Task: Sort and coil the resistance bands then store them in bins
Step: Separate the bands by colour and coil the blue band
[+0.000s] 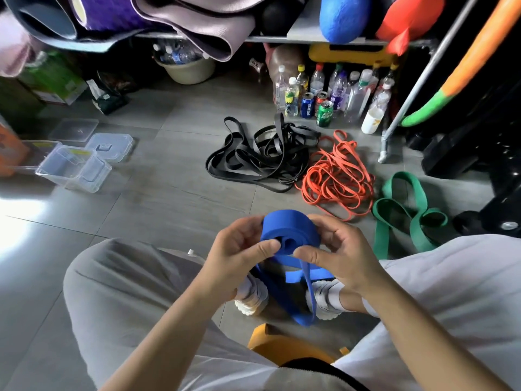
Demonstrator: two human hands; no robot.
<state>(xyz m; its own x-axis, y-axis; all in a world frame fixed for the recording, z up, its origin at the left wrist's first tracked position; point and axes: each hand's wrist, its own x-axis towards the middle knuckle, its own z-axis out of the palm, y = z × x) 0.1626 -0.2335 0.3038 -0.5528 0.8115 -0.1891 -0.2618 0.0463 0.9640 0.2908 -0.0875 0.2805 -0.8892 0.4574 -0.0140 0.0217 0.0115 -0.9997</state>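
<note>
Left hand (pixel 239 249): pinches the wide blue rubber resistance band (pixel 287 232), steadying its coil.
Right hand (pixel 335 249): grips the coil's other side, apparently feeding the loose tail below.
Band location: held above the knees.
Clear plastic bins (pixel 73 170): open, well left, likely awaiting coils.

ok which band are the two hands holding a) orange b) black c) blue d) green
c: the left hand and right hand grip the blue band, partly wound into a roll, while the black bands, orange bands and green band lie loose on the floor.
</note>
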